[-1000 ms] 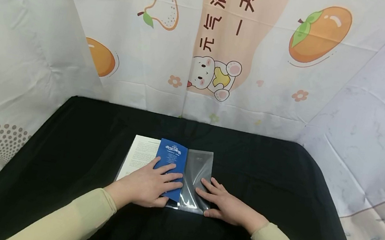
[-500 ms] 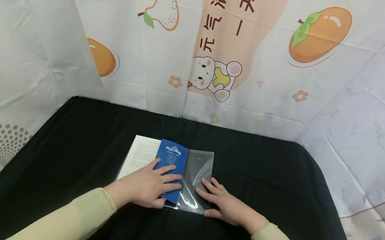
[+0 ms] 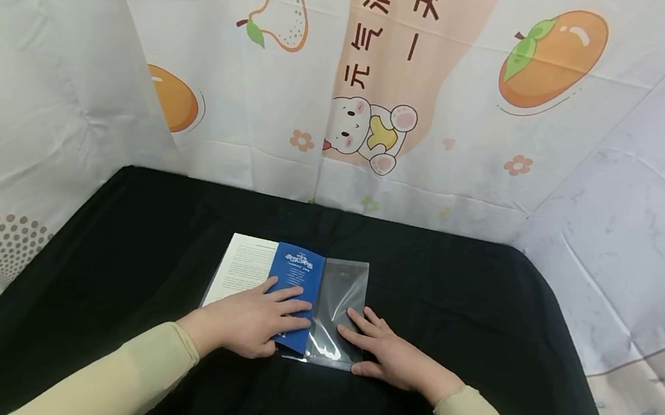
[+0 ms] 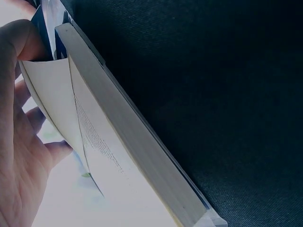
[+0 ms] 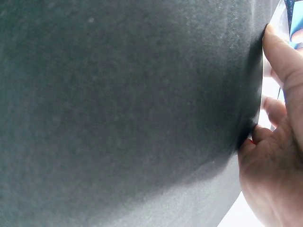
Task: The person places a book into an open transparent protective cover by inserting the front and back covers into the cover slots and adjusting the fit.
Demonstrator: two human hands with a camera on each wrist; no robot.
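A thick book lies open on the black cloth, its cream printed page showing on the left. Over part of that page lies a blue cover flap with white lettering. My left hand rests on this flap with fingers spread and straight. In the left wrist view the flap's pale underside bows up from the page, above the page block. To the right extends a clear plastic book cover. My right hand lies across its right edge, fingers spread and extended, fingertips touching the plastic.
Black cloth covers the table around the book. Behind it hangs a white curtain printed with fruit, a cartoon bear and characters. More patterned cloth closes off the right side, and dotted cloth the left.
My left hand has slid slightly left along the flap, its thumb drawing back from the lower edge. The blue flap's lower end has come down slightly. My right hand stays put.
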